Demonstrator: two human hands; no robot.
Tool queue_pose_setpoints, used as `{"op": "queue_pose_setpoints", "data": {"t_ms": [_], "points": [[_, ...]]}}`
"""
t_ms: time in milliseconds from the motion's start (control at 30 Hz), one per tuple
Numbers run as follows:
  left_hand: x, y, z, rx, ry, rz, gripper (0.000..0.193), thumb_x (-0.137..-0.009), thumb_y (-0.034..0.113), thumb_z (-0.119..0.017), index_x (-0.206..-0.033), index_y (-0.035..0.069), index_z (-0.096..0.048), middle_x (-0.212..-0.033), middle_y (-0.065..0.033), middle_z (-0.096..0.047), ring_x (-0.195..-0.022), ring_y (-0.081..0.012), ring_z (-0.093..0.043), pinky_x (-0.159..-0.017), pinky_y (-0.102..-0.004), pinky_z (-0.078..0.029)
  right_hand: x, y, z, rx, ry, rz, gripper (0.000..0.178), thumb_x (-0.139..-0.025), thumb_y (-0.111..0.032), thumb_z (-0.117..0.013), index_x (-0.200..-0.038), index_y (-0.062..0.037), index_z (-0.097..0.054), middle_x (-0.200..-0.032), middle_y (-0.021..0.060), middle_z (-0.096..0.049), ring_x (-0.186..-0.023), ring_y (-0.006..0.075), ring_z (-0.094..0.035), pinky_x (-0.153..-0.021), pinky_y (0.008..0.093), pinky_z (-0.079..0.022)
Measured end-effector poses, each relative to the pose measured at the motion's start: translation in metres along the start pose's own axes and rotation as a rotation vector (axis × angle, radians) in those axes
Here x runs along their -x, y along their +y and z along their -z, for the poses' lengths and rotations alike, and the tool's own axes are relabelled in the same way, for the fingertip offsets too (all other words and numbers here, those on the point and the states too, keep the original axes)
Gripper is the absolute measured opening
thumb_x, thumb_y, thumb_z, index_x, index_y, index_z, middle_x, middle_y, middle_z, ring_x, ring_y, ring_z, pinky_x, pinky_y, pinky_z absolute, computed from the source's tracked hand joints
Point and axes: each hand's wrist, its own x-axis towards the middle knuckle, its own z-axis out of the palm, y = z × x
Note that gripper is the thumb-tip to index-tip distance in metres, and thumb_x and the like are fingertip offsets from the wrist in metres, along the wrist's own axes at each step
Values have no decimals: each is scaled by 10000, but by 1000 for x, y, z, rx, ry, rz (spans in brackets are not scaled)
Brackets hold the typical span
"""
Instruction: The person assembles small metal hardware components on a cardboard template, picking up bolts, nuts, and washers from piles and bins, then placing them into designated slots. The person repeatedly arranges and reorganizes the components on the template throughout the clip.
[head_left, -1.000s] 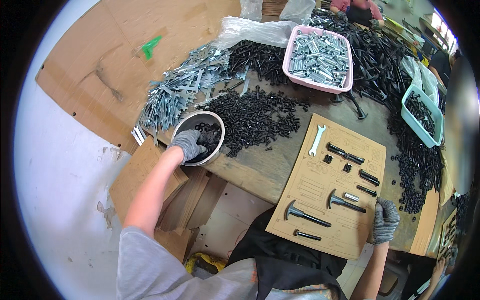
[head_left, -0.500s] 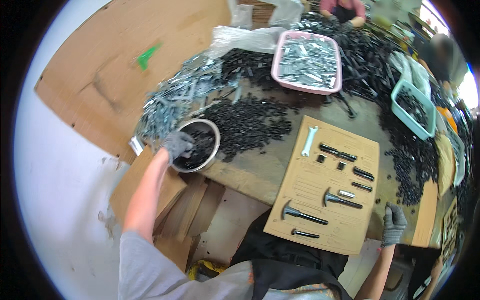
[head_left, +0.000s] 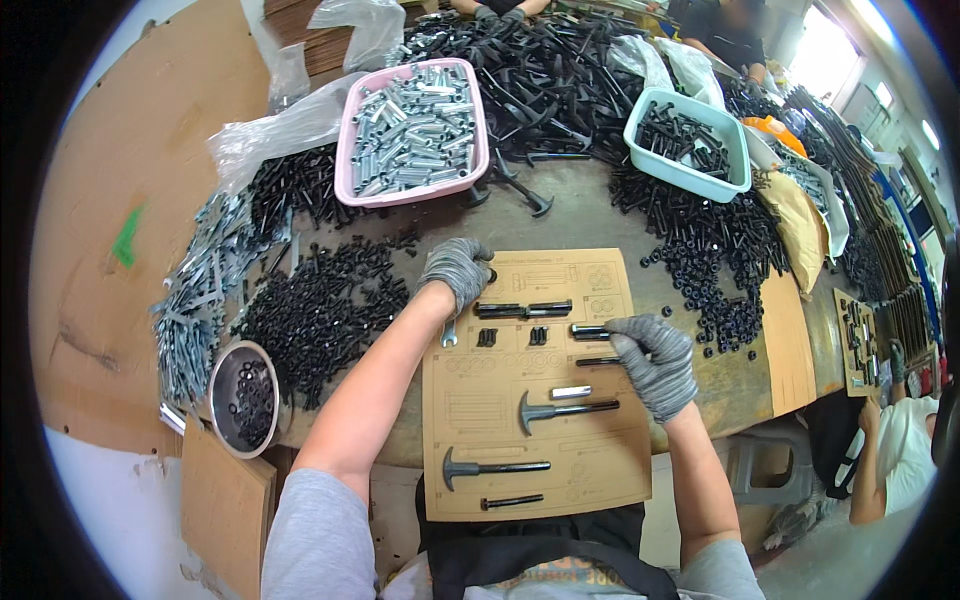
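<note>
A brown printed cardboard sheet (head_left: pixel 480 420) lies at the table's front edge, black hardware laid out on it. My left hand (head_left: pixel 456 272), in a grey knit glove, is closed at its upper left corner; a small black round piece shows at the fingertips. Below that hand is a silver open-end wrench (head_left: pixel 450 332), partly hidden. My right hand (head_left: pixel 655 362), also gloved, is closed beside the short black bolts (head_left: pixel 588 332), its fingertips at their right end; what it holds, if anything, is hidden. Lower on the sheet are two T-shaped black pieces (head_left: pixel 570 410) and a silver sleeve (head_left: pixel 571 392).
A metal bowl (head_left: pixel 216 395) of black rings stands at the left edge, by piles of small black bolts (head_left: pixel 320 310) and silver wrenches (head_left: pixel 190 320). A pink tub (head_left: pixel 345 165) holds silver sleeves; a turquoise tub (head_left: pixel 690 182) holds black bolts. Other people work nearby.
My left hand has left the metal bowl and come to the sheet's top left corner. My right hand has moved from the sheet's right side onto the short bolts. The view has turned right.
</note>
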Motion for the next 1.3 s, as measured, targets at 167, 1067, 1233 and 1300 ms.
{"op": "queue_pose_setpoints", "data": {"t_ms": [167, 1067, 1233, 1300], "points": [[-20, -20, -2, 148, -283, 3, 371, -794, -43, -599, -1163, -12, -607, -879, -89, -680, -697, -150, -639, -603, -265, -541, -25, 14, -19, 48, -106, -21, 102, -816, -77, -658, -904, -36, -690, -805, 132, -664, -720, 257, -660, -645, 318, -527], [2, -15, 9, -540, -33, -435, 258, -818, 278, -628, -1039, 165, -698, -1376, -143, -468, -1336, -336, -338, -1117, -405, -272, -118, 12, -131, 530, -608, -216, 397, -799, -506, -629, -902, -133, -719, -970, 119, -659, -885, 307, -645, -779, 412, -501], [3, -13, 13, -548, -34, -439, 246, -800, 282, -640, -1005, 163, -706, -1366, -140, -478, -1333, -331, -342, -1123, -408, -254, -109, 26, -127, 474, -524, -224, 352, -765, -447, -682, -866, -112, -721, -912, 117, -673, -826, 317, -653, -747, 414, -513], [4, -16, 14, -529, -53, -409, 250, -798, 287, -643, -1002, 159, -708, -1354, -135, -489, -1331, -328, -346, -1124, -409, -248, -111, 21, -125, 418, -537, -297, 347, -759, -435, -689, -864, -105, -719, -913, 124, -674, -813, 320, -653, -743, 410, -516]]}}
